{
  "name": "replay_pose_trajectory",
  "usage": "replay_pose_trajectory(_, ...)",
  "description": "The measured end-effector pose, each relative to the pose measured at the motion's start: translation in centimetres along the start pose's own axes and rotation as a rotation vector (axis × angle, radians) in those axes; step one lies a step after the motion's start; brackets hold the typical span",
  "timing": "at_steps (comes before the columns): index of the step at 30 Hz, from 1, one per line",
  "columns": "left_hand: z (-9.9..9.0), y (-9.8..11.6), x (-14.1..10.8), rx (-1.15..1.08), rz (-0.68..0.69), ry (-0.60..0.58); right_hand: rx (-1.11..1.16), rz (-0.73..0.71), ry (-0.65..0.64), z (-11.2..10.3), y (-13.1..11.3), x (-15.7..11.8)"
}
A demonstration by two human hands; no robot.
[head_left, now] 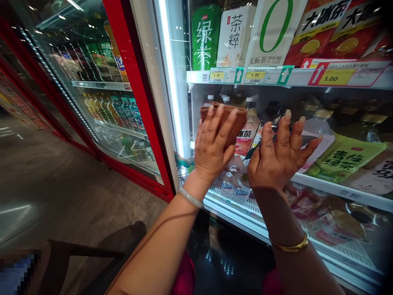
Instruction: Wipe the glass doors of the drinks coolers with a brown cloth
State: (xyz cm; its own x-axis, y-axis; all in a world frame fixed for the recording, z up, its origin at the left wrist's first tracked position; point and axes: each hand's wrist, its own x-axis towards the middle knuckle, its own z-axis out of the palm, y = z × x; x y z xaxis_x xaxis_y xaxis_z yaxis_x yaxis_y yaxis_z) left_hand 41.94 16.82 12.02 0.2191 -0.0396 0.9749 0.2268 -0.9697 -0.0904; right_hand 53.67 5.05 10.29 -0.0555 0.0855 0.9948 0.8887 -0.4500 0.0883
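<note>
My left hand (213, 149), with a pale bangle at the wrist, holds a folded brown cloth (238, 125) up at the glass front of a lit drinks fridge. Its fingers lie over the cloth. To the right, my right hand (276, 155) is raised before the same glass with fingers spread and nothing visible in it; a gold bangle circles that wrist. Whether its palm touches the glass I cannot tell. Behind the hands stand bottled drinks, among them a bottle with a red label (245, 133) and a green-labelled bottle (346, 157).
Cartons and a green bottle (206, 39) fill the upper shelf, above price tags (225, 75). A red-framed fridge (132, 82) with more bottles stands at left. The grey floor (76, 188) runs beside it, and a dark chair-like frame (58, 254) is at lower left.
</note>
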Motion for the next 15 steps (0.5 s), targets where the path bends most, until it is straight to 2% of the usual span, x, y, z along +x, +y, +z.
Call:
replay_pose_trajectory(3,0.2,0.5,0.1,-0.038,-0.08,0.049,0.017,0.031,-0.034,-0.3,-0.2,0.1)
replay_pose_trajectory(6,0.7,2.4,-1.3,-0.084,0.016,-0.036,0.046,0.028,0.003,-0.2,-0.3,0.2)
replay_pose_trajectory(8,0.9,2.9,-2.1,-0.077,0.083,-0.071,0.036,0.023,0.051,0.0,-0.3,0.1)
replay_pose_trajectory(11,0.4,1.5,-1.6,-0.034,0.117,-0.101,0.03,0.024,0.042,0.0,-0.2,0.1)
replay_pose_trajectory(15,-0.1,-0.3,-0.1,-0.055,-0.064,-0.011,0.029,0.025,-0.017,-0.2,0.0,0.0)
